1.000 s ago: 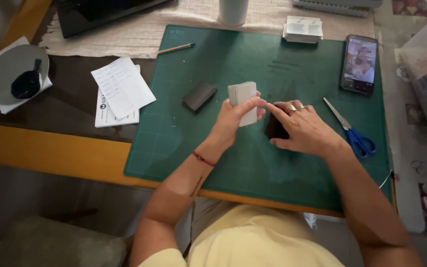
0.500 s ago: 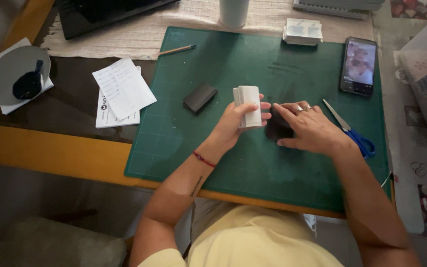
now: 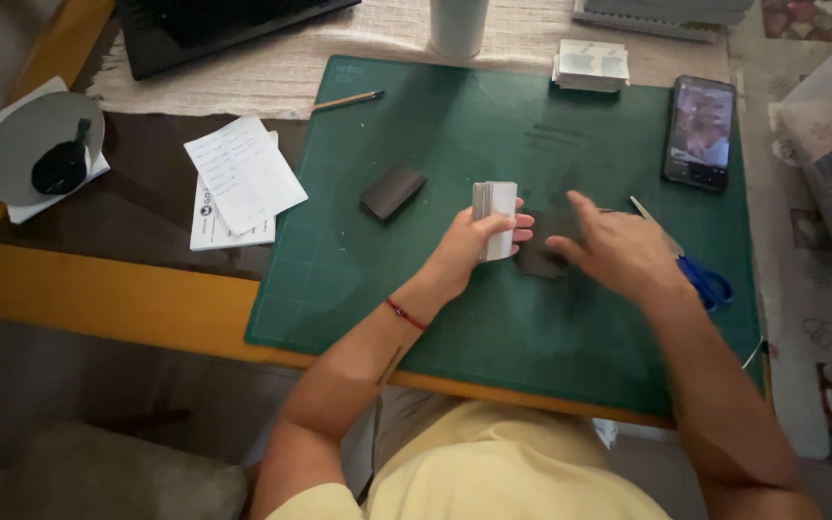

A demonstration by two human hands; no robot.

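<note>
- Gripping a stack of small white cards (image 3: 495, 214) upright in the left hand (image 3: 469, 252), the person has thumb and fingers closed around its lower half, so the top edges stand free where a card could be taken off.
- Lying flat and palm down, the right hand (image 3: 618, 252) rests with fingers spread over a dark flat rectangular piece (image 3: 543, 252) just right of the stack; it presses rather than grips, which likely keeps the piece from sliding on the green cutting mat (image 3: 455, 135).
- The two hands nearly touch, so the stack sits within reach of the pinned piece.
- A second dark rectangular block (image 3: 393, 191) lies to the left of the left hand, apart from the work, as though set aside.
- Blue-handled scissors (image 3: 693, 274) lie just right of the right hand, partly hidden behind it, handy for that hand.
- Beyond the right hand, a black phone (image 3: 700, 133) with a lit screen lies face up, and a low pile of pale cards (image 3: 589, 65) sits further off, both clear of the working spot on the worktop (image 3: 98, 299).
</note>
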